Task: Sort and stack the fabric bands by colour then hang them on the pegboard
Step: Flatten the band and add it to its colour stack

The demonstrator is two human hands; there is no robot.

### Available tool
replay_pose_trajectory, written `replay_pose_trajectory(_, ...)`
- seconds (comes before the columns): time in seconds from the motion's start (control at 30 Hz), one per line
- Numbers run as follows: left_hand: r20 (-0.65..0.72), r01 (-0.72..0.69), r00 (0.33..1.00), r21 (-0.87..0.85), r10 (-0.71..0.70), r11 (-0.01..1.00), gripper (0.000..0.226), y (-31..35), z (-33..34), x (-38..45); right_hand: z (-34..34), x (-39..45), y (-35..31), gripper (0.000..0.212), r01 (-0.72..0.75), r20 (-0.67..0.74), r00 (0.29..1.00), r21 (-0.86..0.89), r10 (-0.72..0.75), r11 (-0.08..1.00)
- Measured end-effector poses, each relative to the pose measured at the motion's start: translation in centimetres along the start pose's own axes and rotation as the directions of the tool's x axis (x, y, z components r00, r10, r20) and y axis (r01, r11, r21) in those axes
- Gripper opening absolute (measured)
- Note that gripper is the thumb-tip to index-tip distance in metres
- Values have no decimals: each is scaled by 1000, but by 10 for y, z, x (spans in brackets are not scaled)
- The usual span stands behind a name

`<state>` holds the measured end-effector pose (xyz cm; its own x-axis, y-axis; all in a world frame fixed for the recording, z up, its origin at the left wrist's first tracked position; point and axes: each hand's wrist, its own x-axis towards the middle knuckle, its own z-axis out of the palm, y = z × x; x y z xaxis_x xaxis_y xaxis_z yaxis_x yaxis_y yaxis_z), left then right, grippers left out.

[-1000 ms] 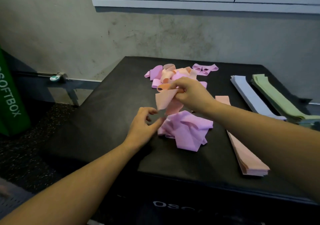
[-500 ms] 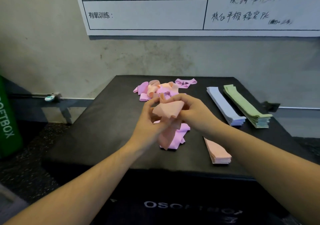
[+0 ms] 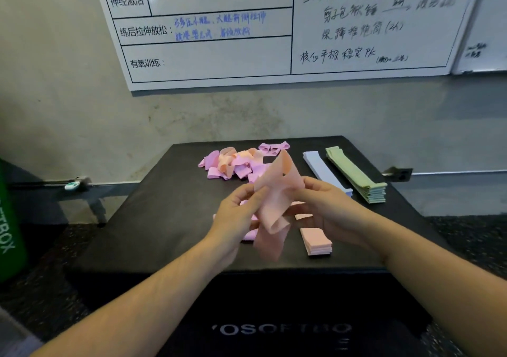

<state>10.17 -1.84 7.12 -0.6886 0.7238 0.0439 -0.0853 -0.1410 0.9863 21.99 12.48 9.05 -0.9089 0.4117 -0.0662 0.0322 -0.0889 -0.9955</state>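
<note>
With the left hand (image 3: pixel 236 214) and right hand (image 3: pixel 326 208) each pinching the twisted peach band (image 3: pixel 274 208) at frame centre, pull it flat, then lay it squarely on the peach stack (image 3: pixel 315 241) just right.

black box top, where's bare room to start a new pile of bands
Bare: the left part of the box top, left of the left hand. Crowded: the loose pile at the back, and peach, lilac and green stacks on the right.
</note>
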Motion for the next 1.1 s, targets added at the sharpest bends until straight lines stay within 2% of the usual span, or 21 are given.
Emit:
replay_pose_trajectory(0.13, 40, 76, 997, -141, -71, 987, 12, 6, 7, -9, -9, -15, -2, 8, 37, -65, 997, 74, -32, 997)
replay_pose_trajectory(0.27, 58, 97, 994, -134, -90, 986, 10, 13, 8, -14, -15, -27, -5, 2, 53, -155, 988, 185, -24, 981)
replay_pose_trajectory(0.4, 46, 46, 998, -70, -43, 996, 8, 19, 10, -21, -16, -44, -9, 4, 37, -174, 985, 175, -6, 984)
replay_pose_trajectory(0.47, 50, 50, 998, -80, -46, 996, 9, 23, 12, -24, -15, -50, -11, 15, 9, -209, 978, 121, 16, 993)
replay_pose_trajectory(0.57, 24, 44, 999, -93, -42, 995, 13, 30, 15, -28, -11, -57, -14, 37, -74, -263, 963, -89, 49, 993)
replay_pose_trajectory(0.67, 43, 43, 998, -120, -39, 992, 14, 37, 21, -37, -1, -67, -19, 32, -92, -186, 981, -206, 53, 974)
replay_pose_trajectory(0.77, 67, 36, 997, -49, -33, 998, 16, 41, 24, -46, 0, -74, -21, 58, -77, -85, 995, -209, 60, 975)
replay_pose_trajectory(0.87, 131, 37, 991, 31, -41, 999, 24, 40, 25, -52, 3, -81, -26, 46, -2, -18, 1000, -204, -1, 979)
replay_pose_trajectory(1.0, 183, 25, 983, 52, -34, 998, 31, 42, 30, -59, 10, -84, -33, 34, 222, -36, 967, -362, -251, 906)
replay_pose_trajectory(1.1, 190, 3, 982, 54, -13, 999, 35, 45, 33, -63, 17, -85, -36, 14, 334, -86, 924, -298, -373, 894)
